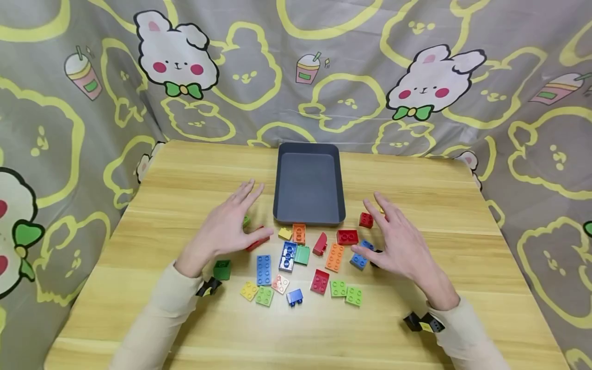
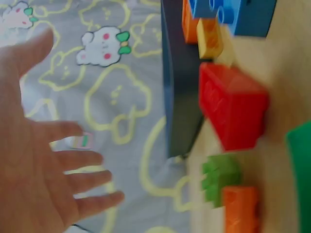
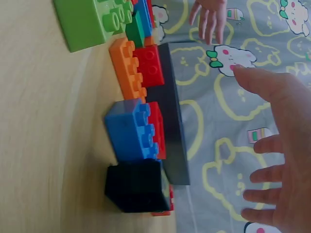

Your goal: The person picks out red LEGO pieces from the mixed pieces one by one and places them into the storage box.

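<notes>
Toy building bricks in several colours lie scattered over the table's middle. Over the left part of them hovers my left hand (image 1: 227,224), fingers spread and holding nothing; a red brick (image 2: 232,104) and a green brick (image 2: 221,177) lie nearest to it. My right hand (image 1: 401,244) is likewise spread and holds nothing, above the right part, near a blue brick (image 3: 129,131) and a black brick (image 3: 137,187). Between the hands lie a dark blue brick (image 1: 288,256), an orange brick (image 1: 335,257) and a red brick (image 1: 319,281). Some bricks are partly hidden beneath both hands.
Behind the bricks, a dark grey tray (image 1: 276,192) stands on the wooden table (image 1: 194,169). A patterned curtain (image 1: 259,67) hangs at the back and sides. Lime green bricks (image 1: 353,296) and a yellow brick (image 1: 248,291) lie closer to the front.
</notes>
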Available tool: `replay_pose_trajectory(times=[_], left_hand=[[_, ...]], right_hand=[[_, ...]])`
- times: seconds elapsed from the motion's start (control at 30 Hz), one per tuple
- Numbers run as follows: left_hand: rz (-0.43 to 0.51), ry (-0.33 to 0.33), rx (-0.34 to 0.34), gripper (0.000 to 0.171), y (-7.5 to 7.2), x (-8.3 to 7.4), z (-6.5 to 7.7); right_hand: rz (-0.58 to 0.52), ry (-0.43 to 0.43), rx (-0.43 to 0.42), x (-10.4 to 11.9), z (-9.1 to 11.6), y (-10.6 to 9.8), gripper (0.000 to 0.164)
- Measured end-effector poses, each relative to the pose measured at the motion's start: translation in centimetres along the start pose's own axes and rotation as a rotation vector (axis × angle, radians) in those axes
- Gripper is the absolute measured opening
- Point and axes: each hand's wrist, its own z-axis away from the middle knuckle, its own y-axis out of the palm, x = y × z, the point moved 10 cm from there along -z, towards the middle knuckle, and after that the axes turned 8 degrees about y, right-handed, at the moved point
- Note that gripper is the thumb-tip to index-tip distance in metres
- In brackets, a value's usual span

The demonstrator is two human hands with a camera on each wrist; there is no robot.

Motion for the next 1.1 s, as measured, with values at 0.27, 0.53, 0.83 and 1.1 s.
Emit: replay_pose_trajectory(times=[0.27, 0.53, 0.83, 1.1], left_hand=[[0.299, -0.021, -0.058, 0.089, -0.5, 1.4, -1.2], [0.632, -0.097, -0.056, 0.072, 0.4, 3.3, -3.0], [0.896, -0.286, -0.036, 0.064, 3.0, 6.2, -4.3], [1.202, -0.44, -0.103, 0.059, 4.4, 8.0, -5.9]], right_hand=[[-0.161, -0.052, 0.033, -0.8, -0.9, -0.2, 0.098], [-0.283, -0.016, 0.152, -2.5, -2.2, 0.2, 0.085], [-0.425, -0.001, 0.226, -4.2, -3.7, 1.5, 0.073], [-0.494, 0.06, 0.28, -5.3, -4.8, 2.6, 0.066]])
